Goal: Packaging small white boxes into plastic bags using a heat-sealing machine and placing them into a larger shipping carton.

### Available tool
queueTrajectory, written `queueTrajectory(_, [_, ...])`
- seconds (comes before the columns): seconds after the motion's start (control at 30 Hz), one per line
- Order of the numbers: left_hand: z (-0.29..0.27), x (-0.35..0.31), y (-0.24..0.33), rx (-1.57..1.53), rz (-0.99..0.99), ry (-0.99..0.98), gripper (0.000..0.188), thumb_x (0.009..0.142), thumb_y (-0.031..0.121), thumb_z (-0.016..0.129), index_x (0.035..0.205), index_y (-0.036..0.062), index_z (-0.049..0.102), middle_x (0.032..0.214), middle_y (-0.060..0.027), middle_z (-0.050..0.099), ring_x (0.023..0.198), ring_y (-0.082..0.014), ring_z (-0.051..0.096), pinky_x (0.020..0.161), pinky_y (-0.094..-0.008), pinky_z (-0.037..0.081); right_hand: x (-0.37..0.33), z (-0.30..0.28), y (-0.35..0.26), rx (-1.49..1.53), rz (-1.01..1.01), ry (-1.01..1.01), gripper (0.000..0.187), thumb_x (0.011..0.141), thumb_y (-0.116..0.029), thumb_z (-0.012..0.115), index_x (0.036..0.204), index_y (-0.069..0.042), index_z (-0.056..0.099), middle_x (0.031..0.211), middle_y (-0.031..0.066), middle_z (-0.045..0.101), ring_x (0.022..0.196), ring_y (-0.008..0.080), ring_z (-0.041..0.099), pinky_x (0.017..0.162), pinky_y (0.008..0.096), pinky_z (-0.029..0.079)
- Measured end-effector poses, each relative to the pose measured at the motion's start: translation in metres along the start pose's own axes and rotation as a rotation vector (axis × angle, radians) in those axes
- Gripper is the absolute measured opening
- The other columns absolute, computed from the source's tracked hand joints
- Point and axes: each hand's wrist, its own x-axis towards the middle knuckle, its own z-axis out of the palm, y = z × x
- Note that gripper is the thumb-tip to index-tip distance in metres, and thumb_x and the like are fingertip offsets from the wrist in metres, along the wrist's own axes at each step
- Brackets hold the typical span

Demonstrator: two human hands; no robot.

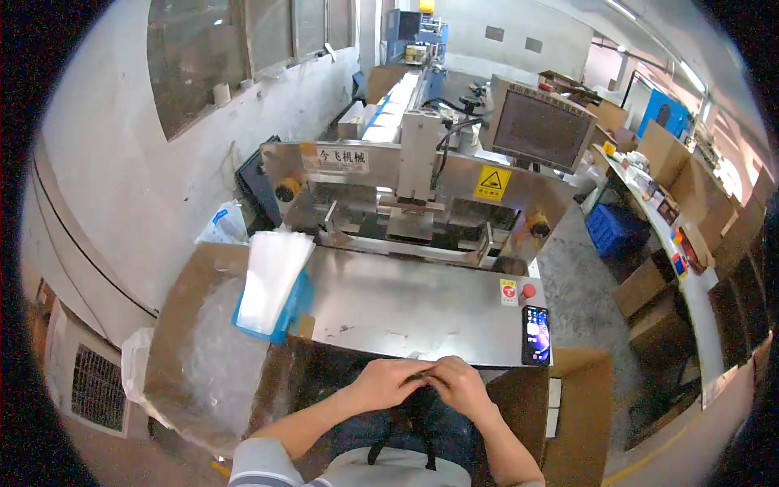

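Note:
My left hand (388, 384) and my right hand (462, 390) meet in front of my lap, just off the near edge of the metal worktop (406, 304). The fingers of both are closed and pressed together at the tips. Whatever they pinch, if anything, is too small or hidden to make out. To the right on the worktop lies a phone (535, 334) with its screen lit. On the left, a stack of white sheets or sleeves (274, 268) stands up out of a blue plastic bin (299, 302).
Behind the worktop stands a metal machine frame (324, 174) with a monitor (542, 126). A red button (528, 290) sits near the phone. An open cardboard box (174, 300) with clear plastic is at left, another box (588, 406) at right. A long side bench (649, 203) carries clutter.

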Motion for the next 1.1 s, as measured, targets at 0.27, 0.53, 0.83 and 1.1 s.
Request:
queueTrajectory(0.27, [-0.004, -0.005, -0.031, 0.068, -0.08, -0.211, 0.027, 0.096, 0.029, 0.057, 0.109, 0.0077, 0.067, 0.1, -0.0151, 0.07, 0.091, -0.0379, 0.067, 0.08, -0.0461, 0.054, -0.004, -0.018, -0.011, 0.06, -0.036, 0.013, 0.014, 0.081, -0.015, 0.075, 0.087, -0.004, 0.069, 0.096, 0.0103, 0.068, 0.103, 0.0319, 0.063, 0.087, 0.042, 0.052])
queueTrajectory(0.53, [-0.01, -0.003, -0.036, -0.065, -0.076, -0.343, 0.024, 0.098, 0.023, 0.052, 0.106, 0.0036, 0.063, 0.106, -0.0185, 0.066, 0.098, -0.0389, 0.063, 0.084, -0.0458, 0.051, -0.002, -0.024, -0.003, 0.215, 0.083, -0.178, 0.014, 0.083, -0.018, 0.075, 0.085, -0.005, 0.068, 0.088, 0.0101, 0.069, 0.096, 0.0319, 0.064, 0.082, 0.0423, 0.052])
queueTrajectory(0.83, [-0.046, -0.021, -0.023, 0.133, 0.119, -0.254, 0.02, 0.097, 0.021, 0.055, 0.094, 0.0027, 0.063, 0.107, -0.0141, 0.06, 0.103, -0.0351, 0.057, 0.092, -0.0439, 0.046, -0.011, -0.038, 0.015, 0.249, 0.031, -0.229, 0.016, 0.085, -0.02, 0.072, 0.086, -0.005, 0.07, 0.091, 0.0122, 0.07, 0.094, 0.0314, 0.064, 0.085, 0.0408, 0.051])
queueTrajectory(1.1, [-0.049, -0.031, -0.036, 0.304, 0.175, -0.177, 0.015, 0.092, 0.021, 0.062, 0.097, 0.0078, 0.065, 0.108, -0.0104, 0.061, 0.1, -0.0317, 0.058, 0.089, -0.0416, 0.049, -0.01, -0.031, 0.024, 0.114, 0.071, -0.28, 0.016, 0.086, -0.02, 0.071, 0.088, -0.004, 0.071, 0.093, 0.0119, 0.07, 0.096, 0.0323, 0.063, 0.088, 0.0415, 0.05])
